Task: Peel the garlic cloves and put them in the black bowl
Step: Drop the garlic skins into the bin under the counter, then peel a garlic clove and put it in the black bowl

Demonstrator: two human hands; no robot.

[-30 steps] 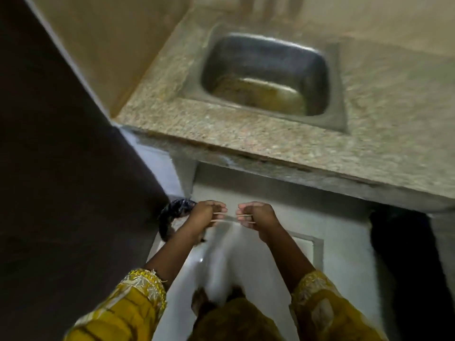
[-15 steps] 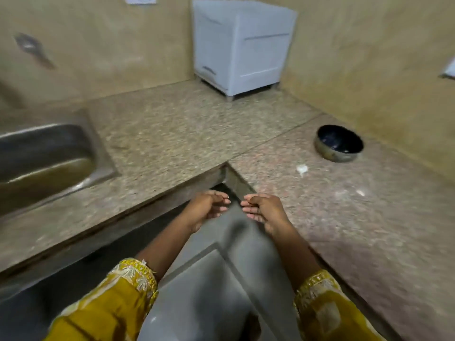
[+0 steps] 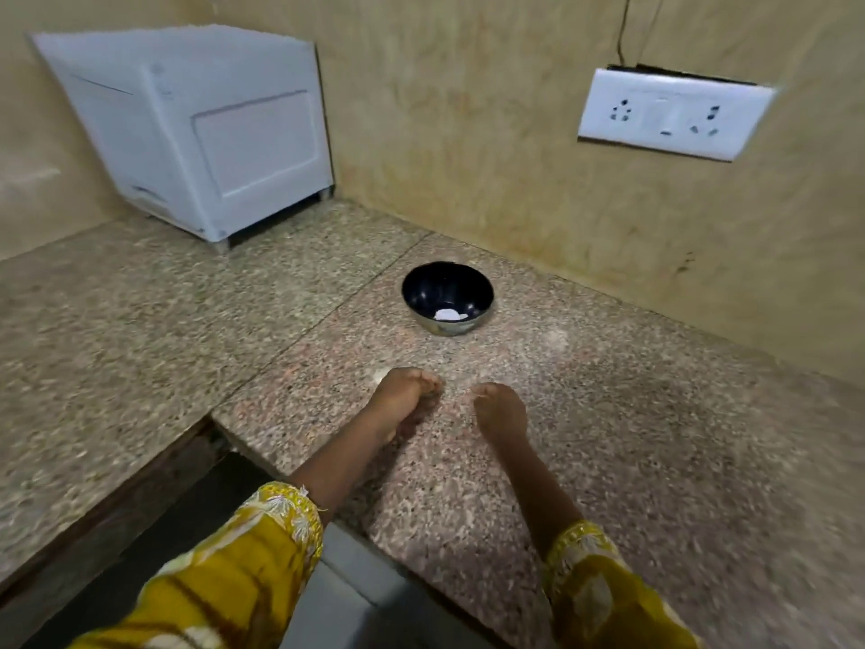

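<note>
We seem between cloves: left hand [image 3: 406, 391] and right hand [image 3: 500, 409] curl over the speckled granite table [image 3: 655, 437], grip unclear; next, pinch a clove.

We see a speckled granite table [image 3: 655, 437] running into the wall corner, with a seam crossing it. On it, the black bowl [image 3: 423, 285] stands at twelve o'clock. A white box [image 3: 210, 133] on short feet sits at ten o'clock, well apart from the bowl.
</note>
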